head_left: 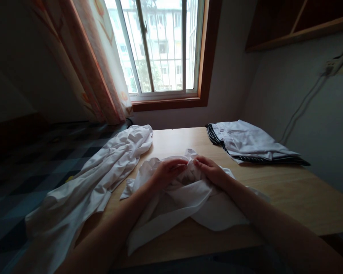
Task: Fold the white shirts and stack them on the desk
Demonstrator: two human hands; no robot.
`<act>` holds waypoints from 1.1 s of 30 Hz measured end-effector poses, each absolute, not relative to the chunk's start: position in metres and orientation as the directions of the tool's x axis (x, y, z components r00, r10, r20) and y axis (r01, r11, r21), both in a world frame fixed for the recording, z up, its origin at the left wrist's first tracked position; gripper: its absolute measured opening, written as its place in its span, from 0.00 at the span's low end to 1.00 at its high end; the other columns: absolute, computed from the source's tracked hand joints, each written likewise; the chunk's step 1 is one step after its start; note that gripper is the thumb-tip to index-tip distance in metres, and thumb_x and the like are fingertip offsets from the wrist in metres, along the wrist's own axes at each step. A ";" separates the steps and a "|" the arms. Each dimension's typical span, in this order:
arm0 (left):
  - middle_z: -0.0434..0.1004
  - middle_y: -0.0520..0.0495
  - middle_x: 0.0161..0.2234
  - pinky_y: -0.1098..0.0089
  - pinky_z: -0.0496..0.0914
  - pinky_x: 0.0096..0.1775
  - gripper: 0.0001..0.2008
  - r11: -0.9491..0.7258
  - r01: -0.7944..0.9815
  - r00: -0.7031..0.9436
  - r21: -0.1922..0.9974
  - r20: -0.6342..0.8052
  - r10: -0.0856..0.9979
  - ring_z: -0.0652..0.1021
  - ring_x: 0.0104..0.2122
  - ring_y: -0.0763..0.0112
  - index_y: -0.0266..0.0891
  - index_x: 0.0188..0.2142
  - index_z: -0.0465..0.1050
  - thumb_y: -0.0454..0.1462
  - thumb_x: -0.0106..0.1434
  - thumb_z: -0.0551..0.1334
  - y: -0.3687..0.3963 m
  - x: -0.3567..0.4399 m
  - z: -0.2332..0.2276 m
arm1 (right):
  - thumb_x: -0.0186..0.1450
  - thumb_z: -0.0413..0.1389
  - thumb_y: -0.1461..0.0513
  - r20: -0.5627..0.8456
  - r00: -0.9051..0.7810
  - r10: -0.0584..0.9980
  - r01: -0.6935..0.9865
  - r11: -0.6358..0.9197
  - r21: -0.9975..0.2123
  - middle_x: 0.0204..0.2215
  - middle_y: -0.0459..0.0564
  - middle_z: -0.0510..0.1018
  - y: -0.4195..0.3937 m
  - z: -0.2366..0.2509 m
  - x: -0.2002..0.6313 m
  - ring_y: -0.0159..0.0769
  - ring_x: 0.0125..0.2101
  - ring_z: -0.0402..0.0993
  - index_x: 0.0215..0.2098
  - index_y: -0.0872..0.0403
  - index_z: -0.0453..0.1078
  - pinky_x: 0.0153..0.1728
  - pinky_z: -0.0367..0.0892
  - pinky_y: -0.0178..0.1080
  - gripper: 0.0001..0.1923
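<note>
A crumpled white shirt (pixel 185 198) lies on the wooden table in front of me, its cloth bunched up toward the far side. My left hand (pixel 171 169) is closed on the bunched fabric, fingers pointing right. Close beside it, my right hand (pixel 210 169) pinches the same cloth between thumb and fingers. A small fold of white fabric sticks up between the two hands. Which part of the garment they grip is too dim to make out.
Another white garment (pixel 108 163) lies rumpled along the table's left edge, over a checked bedspread (pixel 14 171). Folded white clothing with black striped trim (pixel 246 140) rests at the table's (pixel 297 190) back right. Beyond are a window (pixel 160 49) and a curtain (pixel 97 57).
</note>
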State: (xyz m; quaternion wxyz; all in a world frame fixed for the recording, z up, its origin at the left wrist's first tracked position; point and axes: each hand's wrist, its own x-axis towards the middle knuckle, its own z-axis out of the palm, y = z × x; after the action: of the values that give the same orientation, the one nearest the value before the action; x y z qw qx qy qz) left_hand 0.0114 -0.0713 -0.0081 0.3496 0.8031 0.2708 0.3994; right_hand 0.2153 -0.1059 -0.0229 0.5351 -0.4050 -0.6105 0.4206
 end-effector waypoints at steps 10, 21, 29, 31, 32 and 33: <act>0.83 0.42 0.41 0.65 0.75 0.44 0.17 -0.497 0.087 0.526 0.864 0.384 0.759 0.80 0.41 0.61 0.37 0.40 0.81 0.48 0.60 0.67 -0.067 0.014 -0.017 | 0.54 0.66 0.47 0.125 -0.081 0.989 -0.271 0.099 -0.958 0.27 0.44 0.76 -0.114 -0.024 0.204 0.34 0.30 0.70 0.31 0.54 0.74 0.34 0.66 0.36 0.20; 0.83 0.43 0.40 0.66 0.73 0.45 0.15 -0.466 0.092 0.466 0.880 0.375 0.801 0.80 0.41 0.62 0.37 0.38 0.81 0.47 0.60 0.67 -0.071 0.018 -0.017 | 0.52 0.65 0.49 0.112 -0.082 0.990 -0.274 0.086 -0.958 0.25 0.44 0.72 -0.113 -0.022 0.203 0.33 0.27 0.65 0.29 0.53 0.72 0.30 0.62 0.36 0.18; 0.82 0.45 0.36 0.71 0.72 0.37 0.17 -0.402 0.125 0.410 0.907 0.322 0.854 0.78 0.35 0.67 0.36 0.39 0.79 0.47 0.58 0.67 -0.075 0.018 -0.016 | 0.64 0.58 0.50 0.361 -0.149 0.921 0.199 0.386 -0.901 0.29 0.46 0.74 -0.113 -0.024 0.211 0.35 0.31 0.68 0.36 0.54 0.71 0.35 0.63 0.37 0.15; 0.82 0.46 0.34 0.71 0.72 0.35 0.17 -0.405 0.136 0.415 0.904 0.319 0.852 0.78 0.33 0.68 0.36 0.38 0.79 0.48 0.58 0.67 -0.077 0.018 -0.016 | 0.65 0.57 0.52 0.384 -0.172 0.907 0.287 0.419 -0.861 0.31 0.47 0.75 -0.115 -0.022 0.213 0.36 0.33 0.69 0.39 0.54 0.72 0.36 0.63 0.37 0.13; 0.82 0.47 0.34 0.72 0.72 0.34 0.16 -0.409 0.141 0.420 0.901 0.320 0.849 0.78 0.32 0.68 0.37 0.37 0.79 0.48 0.58 0.67 -0.077 0.018 -0.016 | 0.65 0.57 0.53 0.390 -0.186 0.902 0.323 0.431 -0.842 0.32 0.47 0.76 -0.115 -0.021 0.214 0.36 0.33 0.70 0.39 0.54 0.72 0.36 0.63 0.37 0.13; 0.82 0.47 0.33 0.72 0.72 0.34 0.16 -0.416 0.146 0.425 0.898 0.323 0.846 0.78 0.32 0.68 0.37 0.37 0.79 0.47 0.58 0.67 -0.078 0.018 -0.016 | 0.66 0.56 0.53 0.393 -0.197 0.898 0.354 0.439 -0.826 0.31 0.47 0.76 -0.116 -0.020 0.215 0.37 0.33 0.70 0.38 0.54 0.72 0.35 0.63 0.37 0.12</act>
State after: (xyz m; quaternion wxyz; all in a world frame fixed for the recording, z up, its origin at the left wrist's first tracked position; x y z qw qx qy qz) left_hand 0.0181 -0.0776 -0.0164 0.4209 0.7316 0.3390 0.4156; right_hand 0.2145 -0.1160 -0.0202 0.4575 -0.4382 -0.7142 0.2976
